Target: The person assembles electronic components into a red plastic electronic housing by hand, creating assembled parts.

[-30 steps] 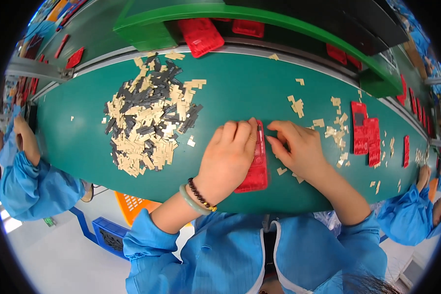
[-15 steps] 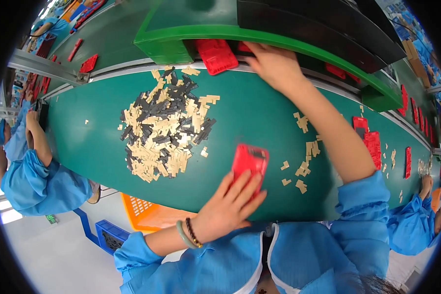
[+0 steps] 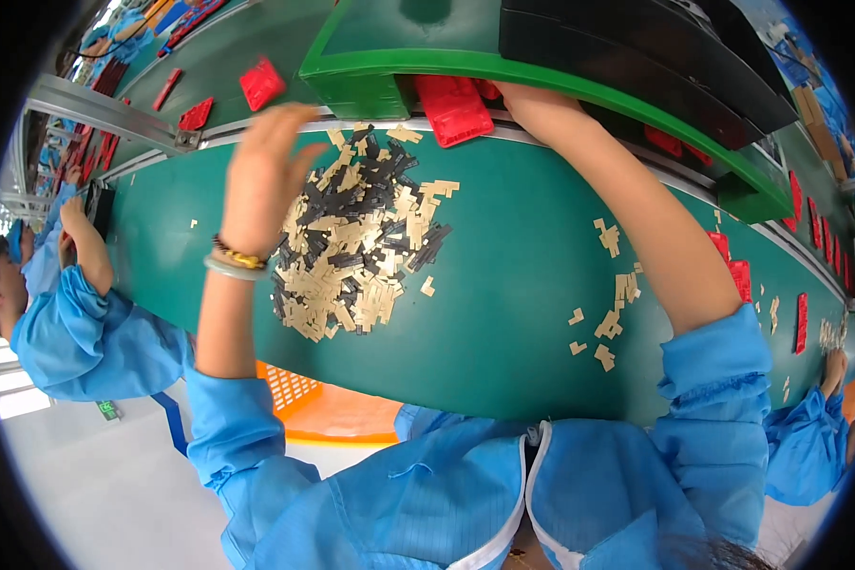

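Your left hand (image 3: 262,173) was open, apparently empty, near a red plastic tray (image 3: 261,84), judged light, stiff, best held by its edges, while your right hand (image 3: 541,112), fingertips hidden, couldn't be judged.

We see one red tray (image 3: 261,84) askew just beyond our left hand (image 3: 264,171); another red tray (image 3: 454,109) slants out beneath the green shelf (image 3: 465,63).

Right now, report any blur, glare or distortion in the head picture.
Head view: the bare left hand looks slightly blurred; head view: the front edge of the long green shelf bows, fisheye fashion; head view: a bright white patch at far left looks washed out.
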The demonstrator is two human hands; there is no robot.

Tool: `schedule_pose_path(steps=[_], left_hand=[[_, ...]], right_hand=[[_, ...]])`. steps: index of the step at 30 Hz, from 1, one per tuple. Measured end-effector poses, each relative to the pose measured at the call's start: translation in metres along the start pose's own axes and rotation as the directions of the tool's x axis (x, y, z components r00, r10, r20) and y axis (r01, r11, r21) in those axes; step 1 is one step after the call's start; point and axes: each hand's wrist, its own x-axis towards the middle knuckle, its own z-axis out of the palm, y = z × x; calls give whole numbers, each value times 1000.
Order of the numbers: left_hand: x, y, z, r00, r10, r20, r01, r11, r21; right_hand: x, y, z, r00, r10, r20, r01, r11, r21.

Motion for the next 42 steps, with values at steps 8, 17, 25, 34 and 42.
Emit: schedule_pose_path(steps=[8, 17, 25, 34, 42], left_hand=[[-5, 42, 64, 956, -214, 202, 232, 970, -73], [-17, 42, 38, 944, -314, 104, 330, 892, -307], [-16, 70, 17, 923, -280, 264, 348, 900, -262], [-15, 124, 0, 974, -134, 183, 197, 900, -390], [-11, 189, 18, 936, 150, 318, 23, 878, -479]], right_hand=[[-135, 27, -60, 773, -634, 13, 580, 699, -418], [-252, 0, -96, 796, -529, 295, 565, 823, -49], [-204, -1, -123, 895, -441, -61, 429, 891, -148], [-129, 133, -239, 773, -314, -551, -96, 801, -591], [-122, 147, -236, 871, -311, -381, 11, 787, -617]])
